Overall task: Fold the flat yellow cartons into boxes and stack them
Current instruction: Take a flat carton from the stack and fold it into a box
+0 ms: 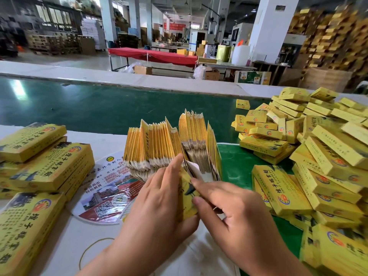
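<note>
Factory floor stretches behind a long worktop (103,148), white along its near edge with a green belt (99,106) running across its middle. Along the worktop's right edge a large loose heap of folded yellow boxes (310,156) spreads from the far side to the near right corner. At the left edge, neater stacks of folded boxes (45,166) sit one on another, reaching the near left corner. At the centre of the worktop a thick bundle of flat yellow cartons (173,144) stands on edge, fanned apart at the top. Just left of it lies a round printed paper fan (107,192), partly under the bundle. Both hands meet at the near side of the bundle. The left hand (159,204) holds one flat carton (187,198) from the left, fingers straight against its face. The right hand (235,212) pinches that same carton's edge between thumb and forefinger. A thin rubber band (93,248) lies near the worktop's front edge.
</note>
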`<action>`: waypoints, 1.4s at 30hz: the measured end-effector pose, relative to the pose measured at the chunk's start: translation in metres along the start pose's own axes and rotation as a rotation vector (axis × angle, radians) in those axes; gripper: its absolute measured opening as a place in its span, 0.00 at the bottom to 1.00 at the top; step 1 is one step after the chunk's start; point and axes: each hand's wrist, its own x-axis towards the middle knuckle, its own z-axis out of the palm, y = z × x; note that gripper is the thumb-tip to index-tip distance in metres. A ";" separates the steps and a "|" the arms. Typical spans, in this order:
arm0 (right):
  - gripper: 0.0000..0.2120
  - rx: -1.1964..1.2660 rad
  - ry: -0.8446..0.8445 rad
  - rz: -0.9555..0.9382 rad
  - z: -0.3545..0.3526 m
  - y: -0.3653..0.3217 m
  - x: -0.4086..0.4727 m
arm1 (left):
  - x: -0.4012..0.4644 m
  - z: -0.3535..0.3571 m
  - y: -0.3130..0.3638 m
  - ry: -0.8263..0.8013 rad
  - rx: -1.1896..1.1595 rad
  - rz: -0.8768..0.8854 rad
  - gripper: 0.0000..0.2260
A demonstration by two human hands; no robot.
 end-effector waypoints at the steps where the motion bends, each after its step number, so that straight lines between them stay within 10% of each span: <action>1: 0.17 0.012 0.008 0.001 0.000 0.000 0.000 | 0.000 -0.001 0.001 0.006 -0.026 0.016 0.39; 7: 0.11 0.366 0.081 0.232 0.010 0.005 -0.008 | 0.003 -0.002 0.005 0.066 -0.100 0.047 0.26; 15: 0.15 0.679 0.267 0.711 -0.010 0.025 0.005 | 0.006 -0.029 -0.007 -0.145 -0.605 0.192 0.37; 20: 0.11 0.822 0.076 0.973 -0.016 0.024 0.010 | 0.011 -0.035 -0.006 -0.076 -0.496 0.354 0.26; 25: 0.13 0.708 -0.233 0.944 0.001 0.019 0.003 | 0.009 -0.029 -0.008 0.073 -0.512 0.235 0.10; 33: 0.10 0.528 0.085 0.344 -0.009 0.021 -0.005 | 0.013 -0.018 -0.025 -0.055 -0.493 -0.168 0.13; 42: 0.12 0.479 0.069 0.356 0.001 0.031 -0.005 | 0.010 -0.003 -0.026 0.161 -0.676 -0.080 0.23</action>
